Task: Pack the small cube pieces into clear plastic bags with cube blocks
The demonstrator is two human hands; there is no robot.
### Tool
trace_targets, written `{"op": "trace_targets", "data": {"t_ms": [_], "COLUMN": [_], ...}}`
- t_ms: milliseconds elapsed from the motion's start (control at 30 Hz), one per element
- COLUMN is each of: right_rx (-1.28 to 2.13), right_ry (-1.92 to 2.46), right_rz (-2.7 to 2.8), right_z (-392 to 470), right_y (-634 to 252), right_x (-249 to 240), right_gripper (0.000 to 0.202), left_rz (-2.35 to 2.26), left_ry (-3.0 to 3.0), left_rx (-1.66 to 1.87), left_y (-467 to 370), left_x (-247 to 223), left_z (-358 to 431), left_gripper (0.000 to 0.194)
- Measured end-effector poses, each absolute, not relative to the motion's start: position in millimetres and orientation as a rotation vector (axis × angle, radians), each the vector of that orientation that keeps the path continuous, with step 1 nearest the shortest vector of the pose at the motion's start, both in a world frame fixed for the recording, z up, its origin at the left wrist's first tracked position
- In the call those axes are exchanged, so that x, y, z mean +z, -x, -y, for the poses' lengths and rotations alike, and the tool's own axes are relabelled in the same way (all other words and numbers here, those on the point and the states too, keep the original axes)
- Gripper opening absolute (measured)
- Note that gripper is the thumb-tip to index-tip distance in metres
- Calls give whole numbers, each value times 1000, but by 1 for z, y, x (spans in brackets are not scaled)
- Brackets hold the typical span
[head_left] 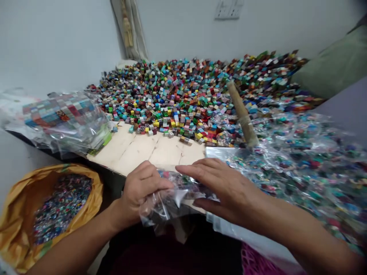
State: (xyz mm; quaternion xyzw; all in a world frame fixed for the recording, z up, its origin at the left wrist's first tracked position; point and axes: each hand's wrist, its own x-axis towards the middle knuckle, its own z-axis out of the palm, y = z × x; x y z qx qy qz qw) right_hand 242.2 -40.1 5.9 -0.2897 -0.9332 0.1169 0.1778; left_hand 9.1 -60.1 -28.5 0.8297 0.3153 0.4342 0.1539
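Note:
My left hand (143, 191) is closed around the gathered side of a clear plastic bag (164, 208) at the table's front edge. Small coloured pieces show inside the bag, though glare and blur hide their exact kind. Over the bag's other end lies my right hand (222, 187), its fingers stretched out and the thumb held apart. Beyond both hands is the pale board tabletop (140, 147), where a short brown and white block strip (185, 141) lies by the edge of a heap of small coloured blocks (177, 97).
A thick wooden stick (243, 114) leans across the heap. Many filled clear packets (286, 164) spread over the right side. Plastic-wrapped patterned sheets (63, 118) lie at the left. Below them stands an orange-yellow sack (11, 214) holding tiny colourful bits.

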Motion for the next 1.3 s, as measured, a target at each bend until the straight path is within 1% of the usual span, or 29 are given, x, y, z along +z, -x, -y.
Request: {"op": "trace_targets", "data": {"t_ms": [67,233,400,467,500,533,567,633,667,700,733,800,900,967,1133,1233,1300], "right_rx": [308,321,325,301,300,326,394,651,820,989,1133,1260,1124,993,770,634,527], "right_ry": [805,803,776,846,919,999,1071,1140,1121,1075,1017,915,849,821,826,847,860], "right_rz": [2642,2612,2339,2250,2211,2168,2124,2044,2015,1996,1982,1980,2028,2037,1969,1996,2030], "right_z": [33,25,20,18,16,13,9,-1,-6,-11,-16,-24,-30,-33,-47,-54,-56], "right_y": [-235,-232,-254,-271,-279,-287,-292,-297,-295,-292,-288,-277,-264,-261,-260,-259,-260], "right_x": [5,-1,7,11,12,11,9,1,-3,-7,-10,-15,-22,-28,-41,-45,-46], "right_gripper": [49,43,26,20,22,29,40,67,74,75,71,59,39,31,31,33,35], "left_rz": [-923,-990,-1074,-1126,-1150,-1166,-1179,-1197,-1200,-1202,-1205,-1217,-1230,-1253,-1350,-1313,-1314], "left_ry": [-2337,-2224,-2047,-2008,-1999,-1997,-1997,-1999,-1999,-1999,-1998,-1984,-1959,-1947,-1971,-1990,-1922], "left_rx": [1273,1299,1235,1184,1167,1157,1149,1135,1123,1108,1093,1059,1002,993,1011,884,809], "left_y": [-10,-11,-13,-14,-15,-16,-16,-17,-18,-18,-19,-19,-19,-20,-21,-20,-21], "left_x": [-29,-29,-21,-17,-15,-13,-12,-10,-9,-9,-8,-7,-6,-7,-6,1,4], "left_z": [58,51,30,21,16,12,8,2,0,-2,-3,-5,-8,-12,-28,-34,-33], "left_gripper": [10,11,16,17,17,17,17,17,17,18,19,19,18,21,33,41,42]}}
